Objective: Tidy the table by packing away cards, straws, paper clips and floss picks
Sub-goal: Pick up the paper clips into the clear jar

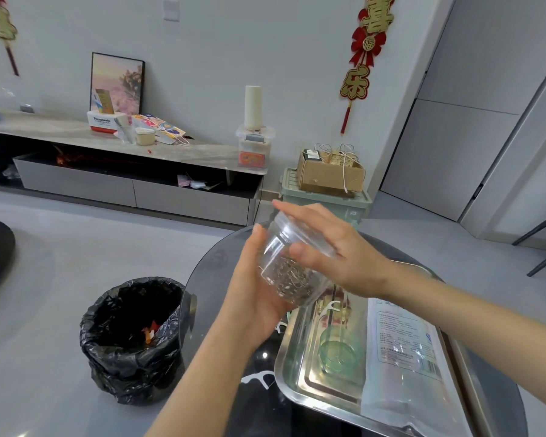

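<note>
A clear plastic jar (pixel 286 266) with several metal paper clips in its bottom is tilted above the table's left edge. My left hand (pixel 256 285) grips the jar's body from below. My right hand (pixel 331 247) curls over the jar's clear lid (pixel 297 228), thumb on the near side. White floss picks lie about: one (pixel 257 378) on the dark table by the tray's corner, another (pixel 330 307) inside the tray. A clear bag of straws (pixel 404 351) lies in the tray's right half.
A steel tray (pixel 292 367) sits on the round dark glass table (pixel 208 263) and holds a green-tinted round lid or cup (pixel 338 354). A bin with a black liner (pixel 133 339) stands on the floor to the left. A green crate with a cardboard box (pixel 328 176) stands behind.
</note>
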{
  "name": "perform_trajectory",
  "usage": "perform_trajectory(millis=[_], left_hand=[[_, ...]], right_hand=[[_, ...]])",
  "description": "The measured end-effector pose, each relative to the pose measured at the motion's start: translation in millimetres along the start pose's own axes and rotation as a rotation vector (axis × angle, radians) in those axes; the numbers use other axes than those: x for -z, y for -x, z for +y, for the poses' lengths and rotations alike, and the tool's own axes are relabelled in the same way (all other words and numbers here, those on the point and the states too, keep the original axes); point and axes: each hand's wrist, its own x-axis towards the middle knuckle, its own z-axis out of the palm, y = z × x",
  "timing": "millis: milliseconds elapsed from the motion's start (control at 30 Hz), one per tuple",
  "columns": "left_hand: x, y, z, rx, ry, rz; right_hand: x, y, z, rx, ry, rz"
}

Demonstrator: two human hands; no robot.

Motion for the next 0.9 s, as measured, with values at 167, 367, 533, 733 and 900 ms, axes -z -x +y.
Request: perform_trajectory(millis=[167, 367, 533, 733, 900], left_hand=[[0, -1, -4, 0.227, 0.201, 0.030], [-16, -9, -16, -0.060, 0.058, 0.137], [-19, -14, -23, -0.059, -0.040, 0.163], [-8, -12, -13, 0.280, 0.089, 0.036], [-17, -17, -20, 0.101, 0.079, 0.130]], right_hand=[[1, 8, 1, 0.092, 0.125, -0.075], [-8, 16, 0, 0.008, 0.145, 0.001], [-4, 21, -6, -0.309, 0.036, -0.104], [24, 30, 5, 0.346, 0.633, -0.195], [-7, 32, 16, 0.128, 0.380, 0.081]])
